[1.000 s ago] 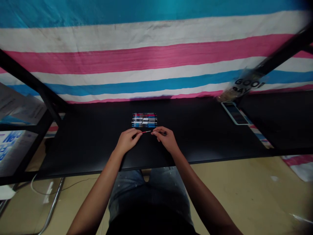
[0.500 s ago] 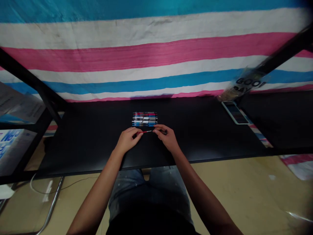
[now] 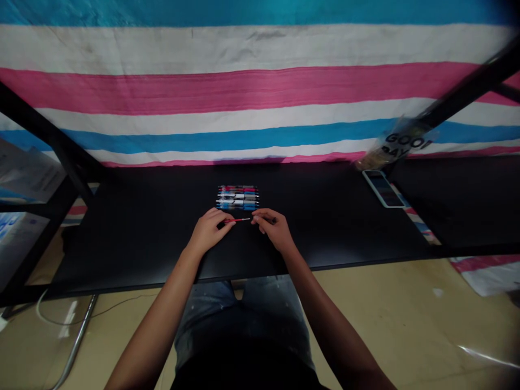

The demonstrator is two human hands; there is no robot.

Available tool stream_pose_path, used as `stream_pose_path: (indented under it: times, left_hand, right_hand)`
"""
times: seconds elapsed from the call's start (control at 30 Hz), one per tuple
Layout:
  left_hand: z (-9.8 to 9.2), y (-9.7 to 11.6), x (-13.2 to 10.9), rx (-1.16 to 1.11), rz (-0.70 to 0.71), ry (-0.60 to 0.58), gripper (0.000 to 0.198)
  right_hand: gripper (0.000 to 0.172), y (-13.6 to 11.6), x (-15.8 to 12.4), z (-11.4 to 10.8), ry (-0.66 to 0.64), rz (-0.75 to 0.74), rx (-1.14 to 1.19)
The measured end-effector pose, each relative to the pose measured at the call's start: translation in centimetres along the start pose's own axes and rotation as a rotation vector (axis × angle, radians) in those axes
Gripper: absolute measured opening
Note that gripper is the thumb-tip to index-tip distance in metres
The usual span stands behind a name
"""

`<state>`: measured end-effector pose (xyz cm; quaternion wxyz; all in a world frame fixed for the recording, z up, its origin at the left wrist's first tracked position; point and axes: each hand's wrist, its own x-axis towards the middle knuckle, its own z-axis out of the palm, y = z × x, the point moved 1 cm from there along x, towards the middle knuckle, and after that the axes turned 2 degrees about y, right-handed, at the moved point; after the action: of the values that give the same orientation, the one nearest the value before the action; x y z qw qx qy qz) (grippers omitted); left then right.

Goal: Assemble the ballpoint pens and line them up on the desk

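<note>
Between thumb and fingers, my left hand point(image 3: 210, 229) pinches a thin red pen refill point(image 3: 239, 219) whose pale tip points right. My right hand point(image 3: 274, 227) is closed just right of that tip, around a small dark piece too small to name. Beyond both hands, several pens point(image 3: 238, 197) lie side by side in a stack of rows on the black table point(image 3: 162, 233). Their barrels are blue, white, red and dark.
A phone point(image 3: 384, 189) lies at the table's right side, with a clear printed bag point(image 3: 390, 149) behind it. Boxes point(image 3: 24, 238) stand on the left. Black frame bars slope at both sides before a striped sheet point(image 3: 244, 89).
The whole view has shifted slightly, so things on the table appear a little further left. My hands hold nearly the same pose, with the red refill still in my left hand.
</note>
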<state>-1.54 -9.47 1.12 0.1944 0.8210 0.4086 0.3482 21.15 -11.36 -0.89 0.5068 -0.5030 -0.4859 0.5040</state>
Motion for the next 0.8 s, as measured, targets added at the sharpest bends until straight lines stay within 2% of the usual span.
stream_pose_path:
  times: [0.27, 0.6, 0.8]
  left_hand:
    - [0.06, 0.04, -0.23, -0.020, -0.063, 0.003, 0.018]
    - [0.03, 0.07, -0.16, -0.026, -0.062, 0.020, 0.021]
    - [-0.06, -0.03, -0.12, -0.006, -0.064, 0.085, 0.020]
  right_hand:
    - [0.032, -0.76, -0.14, 0.02, 0.006, -0.009, -0.020]
    - [0.034, -0.79, -0.04, -0.03, 0.011, 0.009, -0.007]
    - [0.032, -0.91, -0.09, -0.09, 0.009, -0.014, -0.031]
